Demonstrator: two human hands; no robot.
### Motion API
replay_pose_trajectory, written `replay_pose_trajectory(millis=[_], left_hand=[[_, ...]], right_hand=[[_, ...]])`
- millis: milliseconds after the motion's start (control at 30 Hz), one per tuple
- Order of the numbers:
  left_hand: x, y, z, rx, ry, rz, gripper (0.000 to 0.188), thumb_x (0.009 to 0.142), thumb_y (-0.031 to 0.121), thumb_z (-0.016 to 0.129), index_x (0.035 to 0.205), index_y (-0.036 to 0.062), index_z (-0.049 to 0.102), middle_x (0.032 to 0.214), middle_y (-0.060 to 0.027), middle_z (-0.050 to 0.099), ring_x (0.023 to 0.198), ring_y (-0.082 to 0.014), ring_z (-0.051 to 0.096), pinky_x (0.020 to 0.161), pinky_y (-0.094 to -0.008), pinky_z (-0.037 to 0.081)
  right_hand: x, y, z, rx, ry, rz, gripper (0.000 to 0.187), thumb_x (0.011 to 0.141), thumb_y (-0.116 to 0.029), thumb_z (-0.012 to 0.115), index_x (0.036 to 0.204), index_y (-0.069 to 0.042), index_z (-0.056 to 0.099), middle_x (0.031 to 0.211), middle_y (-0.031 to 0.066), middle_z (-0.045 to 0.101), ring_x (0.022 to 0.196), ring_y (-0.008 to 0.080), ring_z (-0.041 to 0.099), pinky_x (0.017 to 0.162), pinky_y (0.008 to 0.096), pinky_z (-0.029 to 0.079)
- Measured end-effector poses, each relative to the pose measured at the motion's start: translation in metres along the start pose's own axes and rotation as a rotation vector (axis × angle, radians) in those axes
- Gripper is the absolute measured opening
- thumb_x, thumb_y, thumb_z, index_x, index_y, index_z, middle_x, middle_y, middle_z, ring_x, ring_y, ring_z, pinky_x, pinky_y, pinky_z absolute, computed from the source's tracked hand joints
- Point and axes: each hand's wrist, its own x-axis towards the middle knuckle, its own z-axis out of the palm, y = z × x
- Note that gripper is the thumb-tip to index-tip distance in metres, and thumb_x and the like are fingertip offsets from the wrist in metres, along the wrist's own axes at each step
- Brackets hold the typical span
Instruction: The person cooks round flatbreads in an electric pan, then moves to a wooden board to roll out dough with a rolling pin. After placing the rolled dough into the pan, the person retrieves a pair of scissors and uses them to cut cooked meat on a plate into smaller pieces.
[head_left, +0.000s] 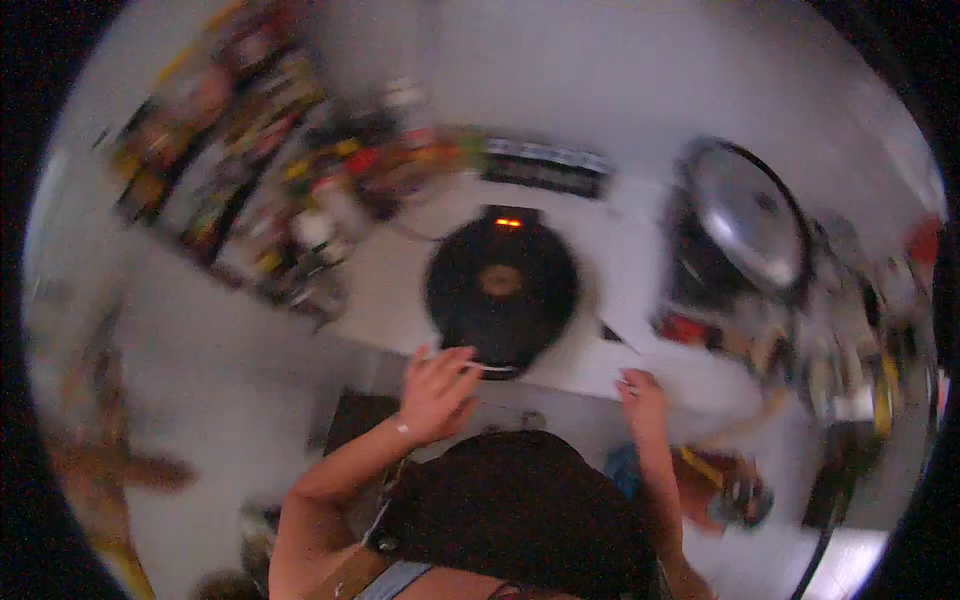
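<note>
A round black countertop cooker (500, 290) with a lit orange display at its back stands on the white counter (385, 290). My left hand (438, 388) is at its near left edge, fingers stretched out and slightly apart. A thin white streak lies along the cooker's front rim beside these fingers; blur hides whether it is an object or a reflection. To the right, my right hand (643, 398) hovers by the counter's front edge with its fingers curled together. Whatever these fingers may hold is too blurred to name. A small dark pointed shape (610, 333) lies between that hand and the cooker.
At the left, a tiered rack (230, 165) carries many jars and packets. Behind the cooker sits a dark strip-shaped object (545, 168) with a pale top. A large shiny round metal lid or pan (745, 220) leans at the right, near crowded utensils (850, 310).
</note>
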Motion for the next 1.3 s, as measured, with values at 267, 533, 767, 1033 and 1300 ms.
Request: replay_pose_trajectory(millis=[267,533,767,1033,1300], left_hand=[[-0.009,0.049,0.035,-0.234,-0.002,0.280,0.042,0.067,0.014,0.065,0.107,0.0048,0.058,0.121,-0.0147,0.051,0.110,-0.0301,0.048,0.101,-0.0547,0.023],[-0.003,0.183,0.067,-0.244,-0.162,0.638,0.036,0.066,0.011,0.065,0.102,0.0082,0.060,0.119,-0.0129,0.053,0.110,-0.0322,0.048,0.100,-0.0557,0.023],[-0.001,0.337,0.139,-0.270,-0.228,0.905,0.032,0.070,0.014,0.063,0.101,0.0070,0.061,0.119,-0.0133,0.053,0.107,-0.0314,0.049,0.100,-0.0574,0.023],[0.014,0.576,0.206,-0.431,-0.393,1.336,0.034,0.069,0.015,0.064,0.102,0.0077,0.060,0.117,-0.0137,0.054,0.106,-0.0320,0.050,0.099,-0.0581,0.024],[-0.012,0.764,0.274,-0.559,-0.674,1.888,0.039,0.069,0.018,0.066,0.108,0.0128,0.061,0.118,-0.0098,0.055,0.105,-0.0315,0.051,0.099,-0.0548,0.025]], right_hand=[[-0.137,-0.014,-0.033,-0.238,0.089,0.263,0.014,0.079,-0.022,0.057,0.085,-0.009,0.058,0.085,0.0094,0.061,0.083,0.0311,0.058,0.068,0.0407,0.048],[-0.282,0.028,-0.100,-0.235,0.242,0.436,0.009,0.080,-0.018,0.052,0.081,-0.009,0.056,0.085,0.0116,0.059,0.087,0.0327,0.056,0.070,0.0436,0.048],[-0.427,0.100,-0.181,-0.149,0.320,0.748,0.009,0.080,-0.015,0.053,0.080,-0.008,0.058,0.084,0.0116,0.058,0.082,0.0329,0.056,0.067,0.0434,0.046],[-0.628,0.154,-0.245,-0.181,0.722,1.151,0.010,0.079,-0.018,0.055,0.080,-0.009,0.059,0.083,0.0115,0.061,0.078,0.0334,0.058,0.063,0.0448,0.046],[-0.752,0.107,-0.228,-0.105,1.233,1.494,0.013,0.079,-0.021,0.057,0.081,-0.009,0.059,0.083,0.0090,0.060,0.082,0.0302,0.057,0.066,0.0432,0.045]])
